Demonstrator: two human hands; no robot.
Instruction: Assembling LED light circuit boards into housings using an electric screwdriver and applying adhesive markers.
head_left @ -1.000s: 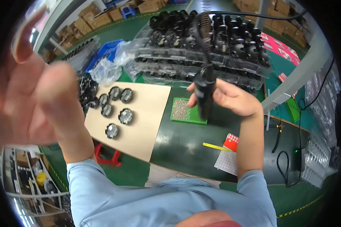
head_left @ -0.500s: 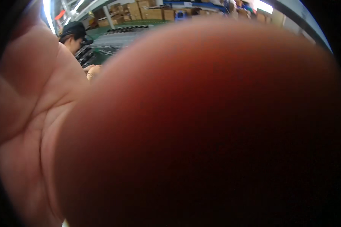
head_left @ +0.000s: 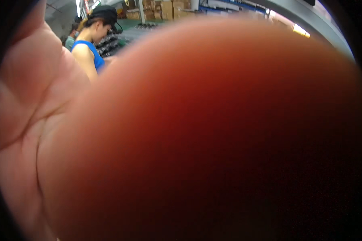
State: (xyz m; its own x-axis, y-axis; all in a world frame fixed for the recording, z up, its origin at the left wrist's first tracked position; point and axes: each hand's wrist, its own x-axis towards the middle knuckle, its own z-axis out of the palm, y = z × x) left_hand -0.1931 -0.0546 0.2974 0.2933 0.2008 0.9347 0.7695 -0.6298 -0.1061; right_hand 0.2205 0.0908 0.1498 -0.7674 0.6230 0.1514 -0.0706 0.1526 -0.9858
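A hand fills most of the head view, pressed close to the lens. From its place at the left side I take it for my left hand (head_left: 32,104). Its creased palm shows along the left edge. A large, blurred, reddish part of the hand, perhaps the thumb or its base, covers the middle and right. The fingertips lie out of sight, so whether this hand holds anything is hidden. My right hand does not show.
Beyond the hand at the upper left, a person (head_left: 93,48) in a dark cap and blue sleeveless top bends over a green work surface (head_left: 130,34) with dark parts. Another person (head_left: 70,40) stands behind. Cardboard boxes (head_left: 167,10) and blue shelving (head_left: 225,7) line the back.
The background has shifted right and the co-worker's blue top has come into view. The hand still covers the lens, with its blurred part spread slightly further left over the palm.
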